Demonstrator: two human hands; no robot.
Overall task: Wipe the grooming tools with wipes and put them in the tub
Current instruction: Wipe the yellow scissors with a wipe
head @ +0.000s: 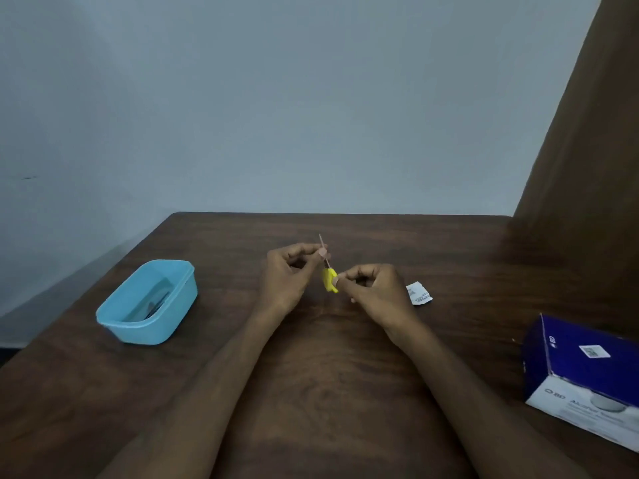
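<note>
My right hand [371, 288] pinches the yellow handle [330, 280] of a small grooming tool [327, 267] between thumb and forefinger, the other fingers curled in. My left hand [288, 274] pinches the thin shaft [324, 250] higher up, fingertips closed on it; whether a wipe sits under them I cannot tell. The tool is held above the middle of the table [311, 375], its long axis nearly upright, tip toward 12 o'clock leaning slightly to 11, handle at 6. The blue tub [114, 323] stands at 9 o'clock from my hands, well apart, with dark tools inside. A torn wipe packet [419, 294] lies at 3 o'clock just beyond my right hand; the wipe box [584, 371] is at 4 o'clock.
</note>
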